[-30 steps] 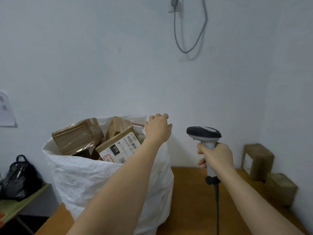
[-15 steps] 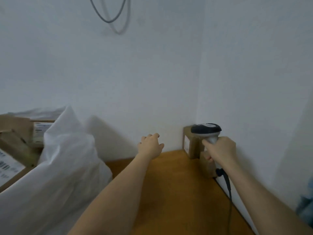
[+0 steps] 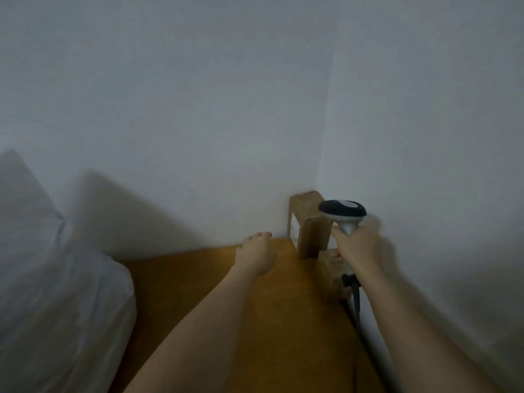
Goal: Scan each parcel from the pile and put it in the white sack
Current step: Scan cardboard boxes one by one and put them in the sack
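Two brown parcels are being seen in the head view, in the corner where the walls meet: the upright parcel (image 3: pixel 307 225) is standing on the wooden table (image 3: pixel 215 304) with a white label (image 3: pixel 293 230) on its left face, its print being too blurred to be read; the lower parcel (image 3: pixel 333 276) is lying just in front, partly hidden. The scanner (image 3: pixel 342 215) is being gripped at its handle by the right hand (image 3: pixel 358 248), fingers curled round it. The left hand (image 3: pixel 256 252) is being held over the table, empty, fingers loosely bent, nearer the upright parcel than half a second ago. The white sack (image 3: pixel 56 293) is being pushed further left in frame; its boxes are no longer being shown.
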